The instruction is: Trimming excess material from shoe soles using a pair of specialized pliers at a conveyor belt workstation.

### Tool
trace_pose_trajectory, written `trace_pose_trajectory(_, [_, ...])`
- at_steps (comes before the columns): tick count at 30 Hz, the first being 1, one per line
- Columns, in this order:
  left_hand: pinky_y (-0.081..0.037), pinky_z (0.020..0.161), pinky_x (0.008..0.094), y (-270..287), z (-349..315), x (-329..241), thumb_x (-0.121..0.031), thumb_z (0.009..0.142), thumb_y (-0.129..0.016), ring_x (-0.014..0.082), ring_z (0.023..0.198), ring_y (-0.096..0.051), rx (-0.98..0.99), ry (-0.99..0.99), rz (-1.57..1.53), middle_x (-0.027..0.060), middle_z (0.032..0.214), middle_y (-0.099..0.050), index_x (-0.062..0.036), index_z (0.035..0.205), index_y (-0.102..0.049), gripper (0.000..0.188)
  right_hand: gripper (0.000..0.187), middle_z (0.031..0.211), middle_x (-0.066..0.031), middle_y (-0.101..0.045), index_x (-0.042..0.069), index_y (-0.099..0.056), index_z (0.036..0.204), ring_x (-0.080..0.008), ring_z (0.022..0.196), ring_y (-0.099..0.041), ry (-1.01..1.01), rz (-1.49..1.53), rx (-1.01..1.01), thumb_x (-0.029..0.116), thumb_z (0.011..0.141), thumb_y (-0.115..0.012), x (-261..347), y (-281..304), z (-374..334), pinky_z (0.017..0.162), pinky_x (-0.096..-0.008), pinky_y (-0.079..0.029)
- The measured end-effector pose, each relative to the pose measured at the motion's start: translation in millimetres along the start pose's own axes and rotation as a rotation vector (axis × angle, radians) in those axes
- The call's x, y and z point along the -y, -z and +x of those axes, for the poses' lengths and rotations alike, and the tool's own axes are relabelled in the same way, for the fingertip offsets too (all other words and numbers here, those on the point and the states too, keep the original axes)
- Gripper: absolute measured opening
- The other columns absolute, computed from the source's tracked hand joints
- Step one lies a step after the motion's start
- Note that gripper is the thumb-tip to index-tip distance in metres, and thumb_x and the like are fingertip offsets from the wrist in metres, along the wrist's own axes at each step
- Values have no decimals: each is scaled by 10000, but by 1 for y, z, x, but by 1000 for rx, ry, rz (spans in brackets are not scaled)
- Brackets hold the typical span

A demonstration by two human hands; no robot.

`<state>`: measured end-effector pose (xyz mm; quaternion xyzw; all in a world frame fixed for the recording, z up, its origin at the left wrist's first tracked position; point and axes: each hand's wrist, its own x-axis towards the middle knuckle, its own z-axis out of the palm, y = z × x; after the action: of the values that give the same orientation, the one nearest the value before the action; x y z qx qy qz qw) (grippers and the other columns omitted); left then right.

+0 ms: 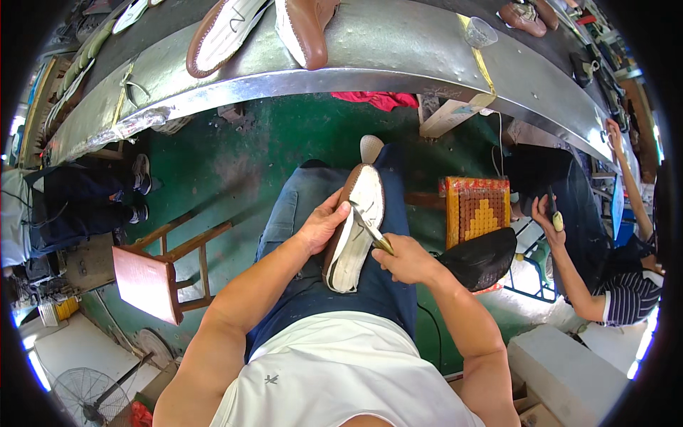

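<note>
A brown shoe (348,249) with a white underside lies bottom-up across my lap, its toe pointing away from me. Around its left edge my left hand (326,222) is closed, thumb on the white underside. My right hand (405,258) grips a slim metal hand tool (371,229) with a brass-coloured part near the fingers. The tool's tip meets the white underside close to my left thumb; its exact kind is unclear. Just past the toe shows a pale rounded piece (370,148).
Ahead runs a metal-topped bench (398,43) bearing brown shoes (302,35) and a clear cup (481,33). A wooden stool (146,283) stands at left, a beaded seat (478,210) with a black bag (480,260) at right. One person (629,299) sits right; another stands left.
</note>
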<state>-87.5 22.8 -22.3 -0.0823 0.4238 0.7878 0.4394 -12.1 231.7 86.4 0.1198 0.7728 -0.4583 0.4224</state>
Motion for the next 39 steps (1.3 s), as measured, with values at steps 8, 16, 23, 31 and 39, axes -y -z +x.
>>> trace_pose_trajectory(8, [-500,1032,364,-8,7,-5,-256,929,-766,201,1184,-615,-50,31,15,91,1345,-618,-100,1567,-369,767,283,840,-59,-646,-33,-601,1181,-124,662,-618,71,909,78,205,1029,-583,-63,-51,24,461,-217,-406])
trace_pose_trajectory(16, [-517,997,382,-34,12,-15,-172,918,-739,213,1133,-641,-197,152,175,116,1250,-649,-21,1445,-464,613,505,1253,-209,-652,-85,-492,1360,-317,1167,-672,-4,777,396,222,990,-648,-84,31,-5,761,-406,-649])
trace_pose_trajectory(23, [-511,984,367,-50,10,-17,-208,903,-735,215,1115,-639,-276,128,465,129,1256,-640,-18,1442,-462,633,385,900,-188,-700,-23,-593,1072,-307,818,-701,179,-27,-196,345,1058,-481,-19,37,4,669,-412,-546])
trace_pose_trajectory(31, [-515,968,374,-44,12,-16,-269,862,-760,242,1094,-651,-283,107,557,160,1242,-646,6,1385,-500,646,408,727,-157,-658,-25,-586,873,-276,663,-680,364,-284,-286,313,1062,-459,-20,40,26,663,-404,-531])
trace_pose_trajectory(39, [-510,1009,413,-30,13,-31,-232,871,-798,225,1157,-637,-138,291,315,114,1294,-636,-48,1458,-420,722,339,855,-248,-682,-26,-615,996,-431,848,-663,77,-139,35,310,1003,-572,-25,29,-39,778,-461,-531])
